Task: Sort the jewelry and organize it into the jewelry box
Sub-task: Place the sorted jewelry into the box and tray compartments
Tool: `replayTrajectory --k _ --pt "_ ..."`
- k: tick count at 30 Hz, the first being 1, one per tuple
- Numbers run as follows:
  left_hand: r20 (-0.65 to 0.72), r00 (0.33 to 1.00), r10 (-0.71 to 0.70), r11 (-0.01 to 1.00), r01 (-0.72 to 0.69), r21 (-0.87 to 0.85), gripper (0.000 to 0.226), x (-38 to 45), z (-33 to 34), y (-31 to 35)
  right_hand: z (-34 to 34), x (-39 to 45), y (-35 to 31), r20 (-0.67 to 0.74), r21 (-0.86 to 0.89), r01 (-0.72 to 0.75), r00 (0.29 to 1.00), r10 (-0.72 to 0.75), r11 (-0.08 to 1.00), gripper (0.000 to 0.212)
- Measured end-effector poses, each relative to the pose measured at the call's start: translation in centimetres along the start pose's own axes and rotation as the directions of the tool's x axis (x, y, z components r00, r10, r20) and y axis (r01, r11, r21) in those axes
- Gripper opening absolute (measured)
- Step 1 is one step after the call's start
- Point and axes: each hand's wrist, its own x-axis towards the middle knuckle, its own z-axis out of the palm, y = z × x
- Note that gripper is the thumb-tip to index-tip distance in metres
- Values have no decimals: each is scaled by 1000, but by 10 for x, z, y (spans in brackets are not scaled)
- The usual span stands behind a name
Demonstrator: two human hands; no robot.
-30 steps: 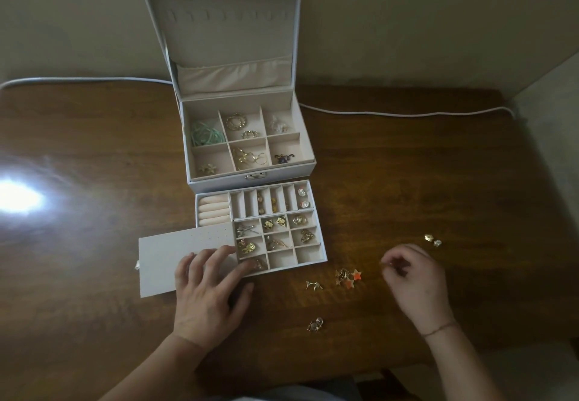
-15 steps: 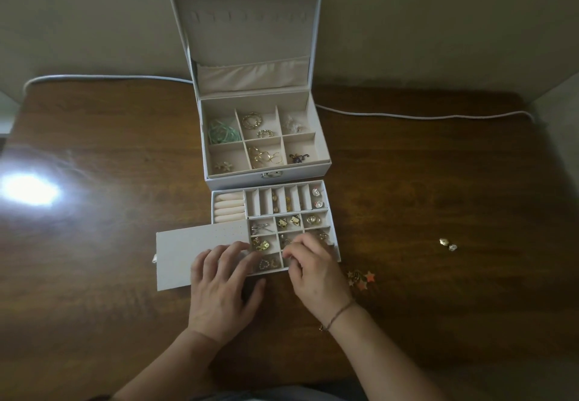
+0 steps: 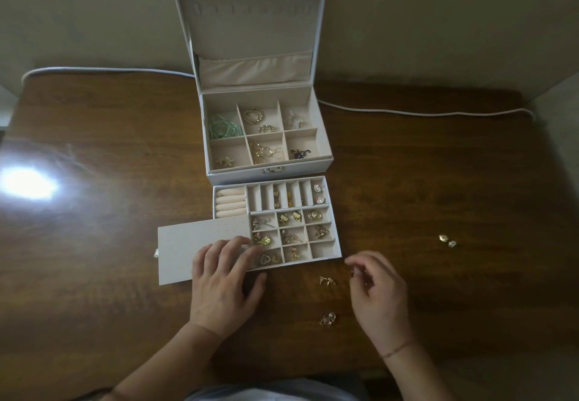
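Gold earring (image 3: pixel 327 280) beside right hand (image 3: pixel 377 295)

Dim, warm light — hard glare patch on the table (image 3: pixel 94 212), bowed edges.

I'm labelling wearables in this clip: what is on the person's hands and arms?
Both forearms are bare, no sleeves in view. The right hand has a thin, cord-like bracelet at the wrist. The left hand shows no ring, watch or bracelet.
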Motion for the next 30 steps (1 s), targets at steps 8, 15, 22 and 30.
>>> replayTrajectory --k 8,15,22,30 --pt "4 1000 -6 1000 6 -11 44 0 -1 0 6 -57 13 463 -206 163 885 -51 965 43" --pt "12 1000 -4 1000 4 -4 43 0 -2 1 23 -57 24 442 -206 249 886 -137 946 26" --pt "8 1000 -3 1000 3 -4 42 -1 0 0 26 -58 27 403 -241 415 865 -299 877 31" --pt "16 1000 -3 1000 3 -8 43 -1 0 0 23 -54 20 384 -319 416 878 -285 851 32"
